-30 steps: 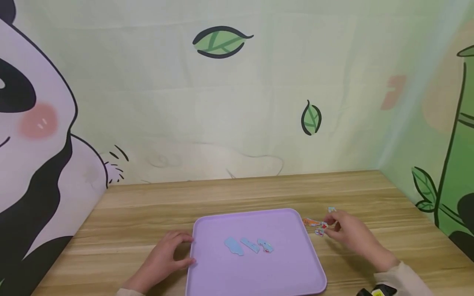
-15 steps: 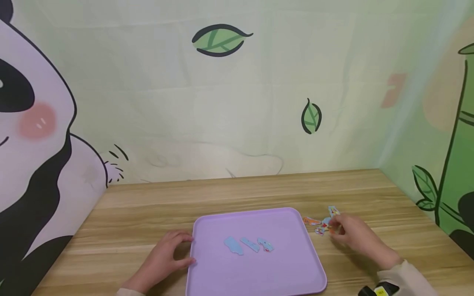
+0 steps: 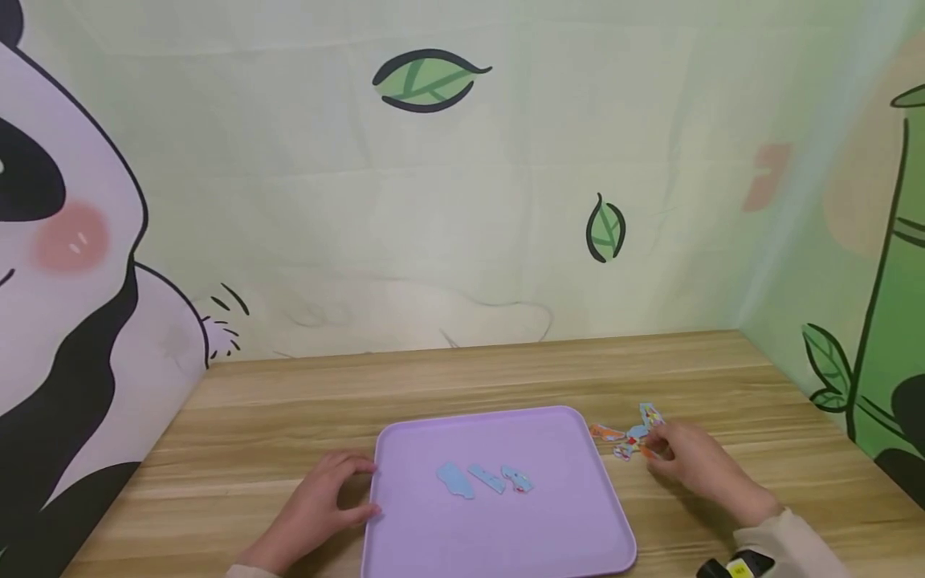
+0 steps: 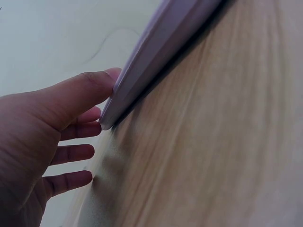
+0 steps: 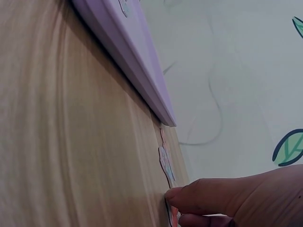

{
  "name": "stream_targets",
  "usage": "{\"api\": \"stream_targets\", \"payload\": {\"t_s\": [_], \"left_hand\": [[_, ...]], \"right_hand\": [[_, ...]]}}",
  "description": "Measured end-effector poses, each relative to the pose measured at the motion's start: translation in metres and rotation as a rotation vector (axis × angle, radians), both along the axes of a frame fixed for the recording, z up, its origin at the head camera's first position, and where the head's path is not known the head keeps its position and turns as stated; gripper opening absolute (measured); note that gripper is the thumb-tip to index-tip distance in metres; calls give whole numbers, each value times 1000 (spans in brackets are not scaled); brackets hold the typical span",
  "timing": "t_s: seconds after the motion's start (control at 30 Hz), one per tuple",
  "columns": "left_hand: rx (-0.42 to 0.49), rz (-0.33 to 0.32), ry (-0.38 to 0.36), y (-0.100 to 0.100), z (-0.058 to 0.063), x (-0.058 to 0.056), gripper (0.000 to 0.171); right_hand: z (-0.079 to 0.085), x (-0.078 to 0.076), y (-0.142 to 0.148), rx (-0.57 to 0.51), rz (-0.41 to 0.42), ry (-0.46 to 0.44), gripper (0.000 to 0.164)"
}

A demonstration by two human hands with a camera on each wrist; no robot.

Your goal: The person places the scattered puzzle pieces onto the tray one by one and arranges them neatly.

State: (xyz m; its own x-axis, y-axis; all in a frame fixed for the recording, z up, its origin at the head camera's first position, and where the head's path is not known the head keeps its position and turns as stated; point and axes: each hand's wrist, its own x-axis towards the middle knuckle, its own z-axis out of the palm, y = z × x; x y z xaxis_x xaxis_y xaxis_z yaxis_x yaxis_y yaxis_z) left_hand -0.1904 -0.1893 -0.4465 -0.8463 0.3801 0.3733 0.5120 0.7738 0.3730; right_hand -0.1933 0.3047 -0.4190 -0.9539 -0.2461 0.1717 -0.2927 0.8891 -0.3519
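My left hand (image 3: pixel 318 510) rests at the left rim of a lilac tray (image 3: pixel 499 538), thumb and fingertips touching its edge, fingers relaxed. On the tray lie a wide light-blue puzzle piece (image 3: pixel 454 480), a narrow blue strip piece (image 3: pixel 487 478) and a blue piece with a printed picture (image 3: pixel 516 478). Right of the tray, my right hand (image 3: pixel 697 461) is bent over a small pile of puzzle pieces (image 3: pixel 635 434). Its thumb and index finger pinch an orange-printed piece (image 5: pixel 174 215) low at the table, partly hidden by the fingers.
An orange piece (image 3: pixel 607 433) lies right beside the tray's right rim, and a blue piece (image 3: pixel 649 413) lies behind the right hand. The wooden table (image 3: pixel 325 393) ends at a printed cloth wall (image 3: pixel 325 201). A black device (image 3: pixel 737 566) sits on the right wrist.
My right hand has shifted slightly right over the pile, uncovering more of the blue pieces, then stayed nearly still. The left hand, the tray and the pieces on it have not moved.
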Motion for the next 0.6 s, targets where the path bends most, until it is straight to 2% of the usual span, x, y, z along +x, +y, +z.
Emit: {"api": "stream_targets", "payload": {"t_s": [0.6], "left_hand": [[-6, -3, -10, -1, 1, 0, 45]], "right_hand": [[-2, 1, 1, 6, -11, 14, 14]]}}
